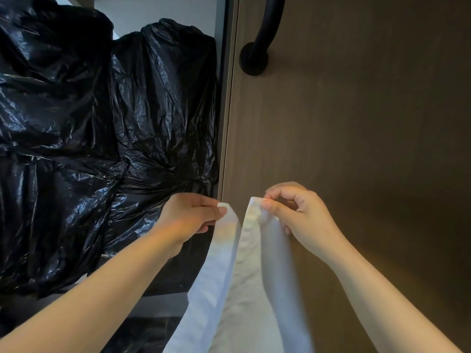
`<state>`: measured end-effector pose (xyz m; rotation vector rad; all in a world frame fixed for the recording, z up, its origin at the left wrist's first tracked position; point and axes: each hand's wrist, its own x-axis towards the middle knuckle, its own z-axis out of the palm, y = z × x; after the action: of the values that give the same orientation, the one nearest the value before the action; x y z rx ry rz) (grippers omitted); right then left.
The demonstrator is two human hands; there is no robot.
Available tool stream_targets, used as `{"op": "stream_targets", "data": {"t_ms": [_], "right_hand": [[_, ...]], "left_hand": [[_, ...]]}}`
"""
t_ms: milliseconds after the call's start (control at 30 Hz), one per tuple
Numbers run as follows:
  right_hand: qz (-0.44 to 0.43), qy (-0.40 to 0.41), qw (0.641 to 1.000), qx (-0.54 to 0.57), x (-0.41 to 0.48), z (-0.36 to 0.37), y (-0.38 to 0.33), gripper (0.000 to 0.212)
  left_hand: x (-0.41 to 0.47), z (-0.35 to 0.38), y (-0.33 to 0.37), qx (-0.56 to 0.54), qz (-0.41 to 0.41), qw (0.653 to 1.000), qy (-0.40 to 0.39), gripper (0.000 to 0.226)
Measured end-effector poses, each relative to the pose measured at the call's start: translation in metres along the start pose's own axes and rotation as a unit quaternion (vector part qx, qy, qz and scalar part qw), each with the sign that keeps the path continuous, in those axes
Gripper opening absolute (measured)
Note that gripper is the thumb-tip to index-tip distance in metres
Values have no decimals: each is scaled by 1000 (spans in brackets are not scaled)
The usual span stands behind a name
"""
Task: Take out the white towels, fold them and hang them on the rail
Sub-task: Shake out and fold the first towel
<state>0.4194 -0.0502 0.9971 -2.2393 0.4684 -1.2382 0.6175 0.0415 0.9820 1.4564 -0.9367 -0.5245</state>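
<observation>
A white towel (242, 289) hangs down between my arms in front of a brown wall. My left hand (188, 217) pinches one top corner of it between thumb and fingers. My right hand (293, 210) pinches the other top corner, a short gap to the right. The two corners are held close together at the same height, and the cloth falls in long folds out of the bottom of the view. A black rail (265, 26) with a round wall mount sits high on the wall, well above both hands.
Large black plastic bags (102, 136) fill the left half of the view, stacked on shelves. A grey vertical frame edge (225, 123) divides the bags from the brown wall panel (356, 123) on the right.
</observation>
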Motion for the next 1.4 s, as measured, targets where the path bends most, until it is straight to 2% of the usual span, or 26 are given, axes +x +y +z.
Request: {"op": "stream_targets", "data": {"t_ms": [167,267,400,767,900,1000,1100,1233,1400], "right_hand": [[11,-39,998,46,-5,8,-5,14],[13,-48,997,56,-6,17,-7,14],[37,-15,998,57,-5,24,-5,15],[55,20,994,90,-11,33,2,17],[47,25,994,93,-12,35,3,16],[14,22,998,52,-11,32,2,17],[-17,-5,1000,-3,-8,24,1,27],[-12,-40,999,-18,-5,13,6,44],[-6,-59,998,-12,-7,3,18,49]], "left_hand": [[-11,0,2,-104,-35,993,-49,13],[-18,3,4,-126,-11,989,-77,14],[-26,8,7,-165,19,981,-101,13],[-32,12,1,-118,63,986,-100,14],[-33,16,-1,-96,97,989,-57,13],[-32,19,-2,-85,121,989,-28,11],[-29,19,-2,-77,144,986,4,11],[-14,12,3,-101,137,984,47,14],[15,-6,13,-88,153,980,93,21]]}}
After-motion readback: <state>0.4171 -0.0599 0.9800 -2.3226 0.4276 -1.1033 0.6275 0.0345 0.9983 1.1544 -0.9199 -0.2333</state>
